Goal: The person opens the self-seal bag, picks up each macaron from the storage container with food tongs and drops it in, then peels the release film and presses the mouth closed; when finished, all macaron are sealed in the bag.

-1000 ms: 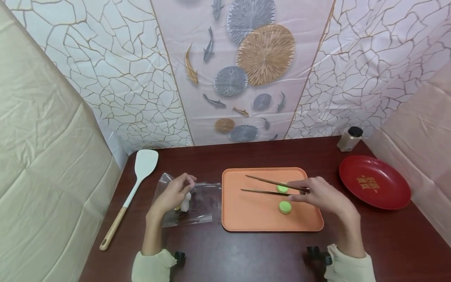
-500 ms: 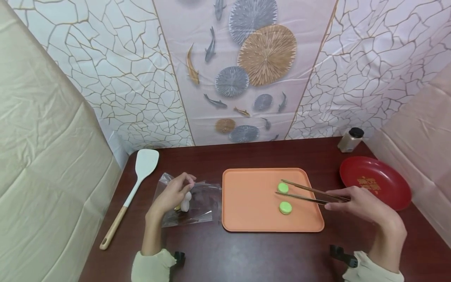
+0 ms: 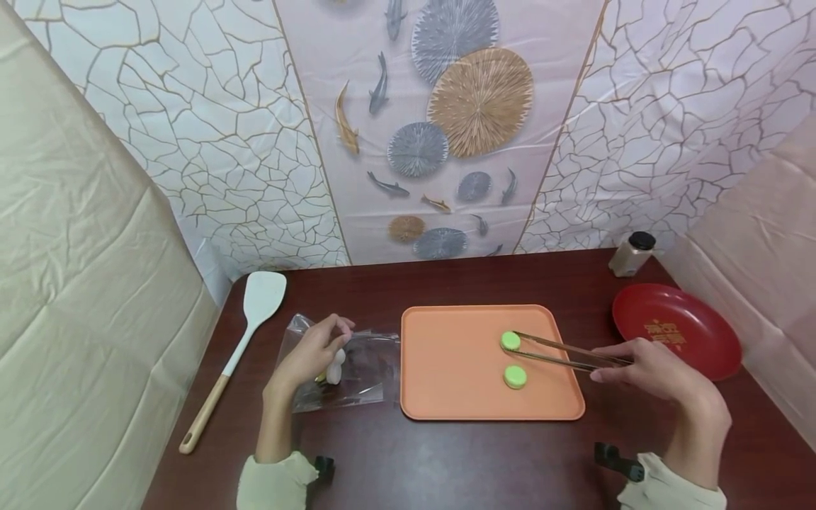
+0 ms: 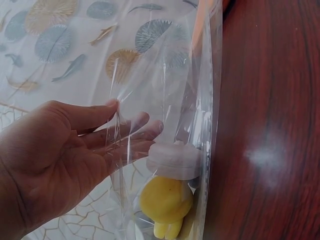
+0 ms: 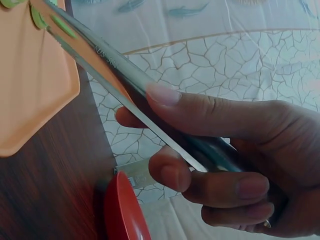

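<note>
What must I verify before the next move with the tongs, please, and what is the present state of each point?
1. Right hand holds the tongs: ok.
2. Tong tips stand on either side of the farther green macaron: ok.
3. Tips press on it firmly enough to lift: cannot tell.
4. Nearer green macaron lies on the orange tray, apart from the tongs: ok.
5. Left hand holds the clear bag: ok.
6. Bag mouth is wide enough for the macaron: cannot tell; the transparent film hides its edges.
</note>
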Action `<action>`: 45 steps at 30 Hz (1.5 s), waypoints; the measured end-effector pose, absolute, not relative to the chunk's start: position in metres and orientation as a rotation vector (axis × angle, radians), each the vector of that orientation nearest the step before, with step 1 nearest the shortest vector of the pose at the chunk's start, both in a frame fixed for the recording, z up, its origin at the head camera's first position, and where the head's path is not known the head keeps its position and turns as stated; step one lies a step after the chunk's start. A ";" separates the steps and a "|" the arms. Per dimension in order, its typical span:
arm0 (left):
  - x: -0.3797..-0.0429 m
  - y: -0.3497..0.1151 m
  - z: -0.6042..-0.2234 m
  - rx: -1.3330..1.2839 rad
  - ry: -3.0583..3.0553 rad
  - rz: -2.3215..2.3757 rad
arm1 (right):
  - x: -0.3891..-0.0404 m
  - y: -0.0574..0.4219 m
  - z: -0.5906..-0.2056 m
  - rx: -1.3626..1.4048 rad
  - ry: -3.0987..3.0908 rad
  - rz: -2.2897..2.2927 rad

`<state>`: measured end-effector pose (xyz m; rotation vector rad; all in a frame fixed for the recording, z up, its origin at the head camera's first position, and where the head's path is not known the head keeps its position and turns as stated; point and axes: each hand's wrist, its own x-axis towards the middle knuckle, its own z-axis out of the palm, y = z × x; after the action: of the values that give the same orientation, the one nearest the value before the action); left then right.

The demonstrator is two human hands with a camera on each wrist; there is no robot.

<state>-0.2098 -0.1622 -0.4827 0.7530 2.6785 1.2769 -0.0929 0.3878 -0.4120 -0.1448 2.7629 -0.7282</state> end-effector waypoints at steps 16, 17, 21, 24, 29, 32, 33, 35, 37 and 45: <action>-0.205 -0.156 -0.472 0.687 2.693 1.247 | -0.086 0.381 -0.405 -0.223 2.791 -0.786; -0.205 -0.156 -0.472 0.675 2.690 1.247 | -0.085 0.379 -0.404 -0.242 2.797 -0.807; -0.205 -0.155 -0.471 0.637 2.678 1.239 | -0.085 0.370 -0.401 -0.345 2.822 -0.855; -0.205 -0.155 -0.472 0.638 2.689 1.228 | -0.086 0.364 -0.398 -0.348 2.814 -0.878; -0.204 -0.155 -0.471 0.644 2.687 1.236 | -0.093 0.348 -0.396 -0.384 2.824 -0.862; -0.205 -0.156 -0.472 0.652 2.689 1.235 | -0.101 0.332 -0.396 -0.472 2.821 -0.860; -0.205 -0.156 -0.472 0.650 2.689 1.233 | -0.104 0.326 -0.396 -0.489 2.808 -0.862; -0.205 -0.156 -0.473 0.643 2.687 1.231 | -0.110 0.313 -0.397 -0.540 2.791 -0.862; -0.205 -0.156 -0.472 0.633 2.685 1.227 | -0.116 0.301 -0.399 -0.571 2.778 -0.855; -0.205 -0.156 -0.470 0.620 2.677 1.225 | -0.128 0.258 -0.408 -0.733 2.781 -0.865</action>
<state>-0.2051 -0.1561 -0.4695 0.6196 2.6771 1.2247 -0.1279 0.2581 -0.4079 -0.7326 2.7813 -0.8649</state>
